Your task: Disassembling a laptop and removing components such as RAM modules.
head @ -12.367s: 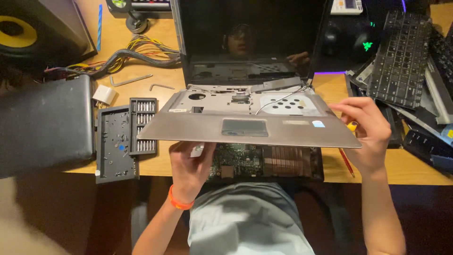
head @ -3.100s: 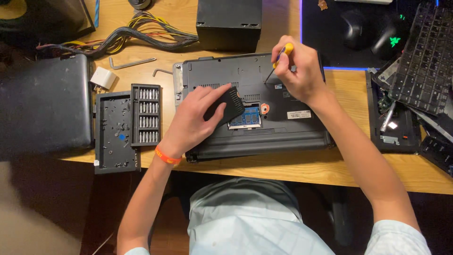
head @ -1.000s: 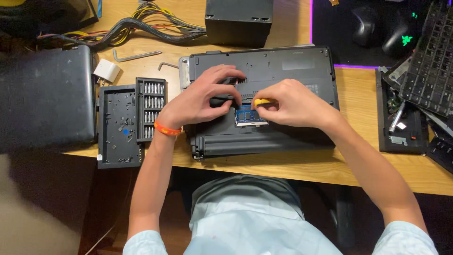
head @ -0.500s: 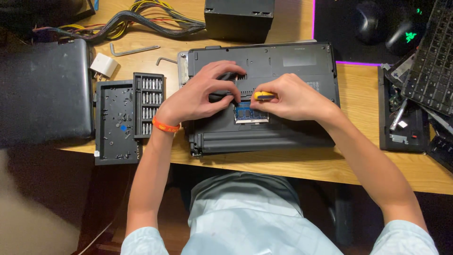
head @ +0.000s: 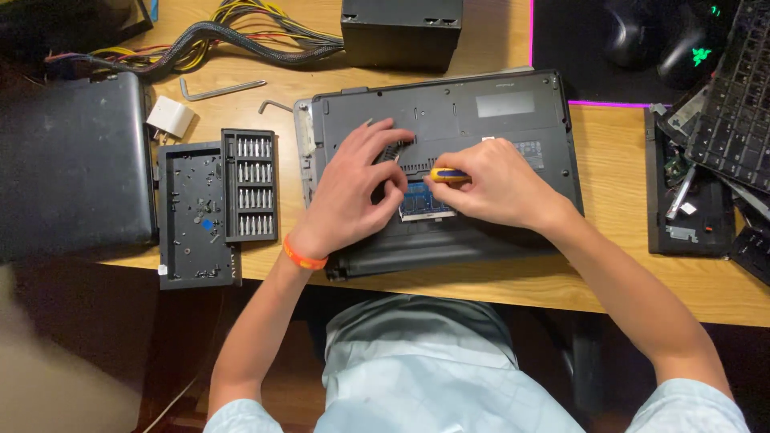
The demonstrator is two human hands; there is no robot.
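Grey plastic fills the middle of the desk (head: 481,293): a laptop (head: 449,120) lies upside down, base up, so its underside can be reached. A small bay is open near the centre, and a blue memory card (head: 423,202) shows inside it.

The right hand (head: 497,183) pinches a small screwdriver (head: 446,174) with a yellow grip, fingers closed round it, the shaft lying nearly flat and aimed at the card's upper edge. The left hand (head: 353,188) rests on the base beside the bay, fingers curled; they seem to press on a dark cover piece (head: 391,150), though whether they grip it I cannot tell. An orange band (head: 303,256) sits on that wrist.

Left of the laptop, within easy reach, an open bit case (head: 215,204) lies flat, its rows of bits upright and loose screws gathered in the lid. Hex keys (head: 220,88) and a white plug (head: 170,119) lie beyond it, a black box (head: 401,32) and cables (head: 200,40) at the back, and a loose keyboard (head: 734,88) far right.
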